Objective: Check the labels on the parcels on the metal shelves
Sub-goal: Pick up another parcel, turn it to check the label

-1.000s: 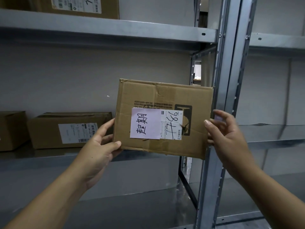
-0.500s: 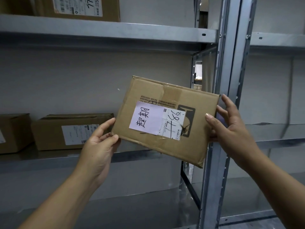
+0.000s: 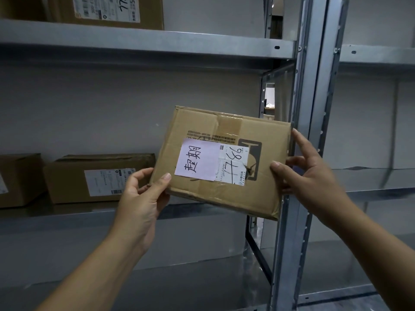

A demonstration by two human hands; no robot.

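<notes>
Parcel (image 3: 226, 194) tilted, gripped by L hand (image 3: 143, 194), R hand (image 3: 312, 173)

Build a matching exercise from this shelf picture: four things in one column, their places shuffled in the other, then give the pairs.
Things
1. flat brown cardboard parcel
2. pale pink handwritten paper note
3. long brown cardboard box with a white printed label
4. big brown cardboard box with marker digits

Places
A. on the upper metal shelf
B. held between the left hand and the right hand
C. stuck on the parcel's front
D. lying on the middle metal shelf

Pairs: 1-B, 2-C, 3-D, 4-A.
</notes>
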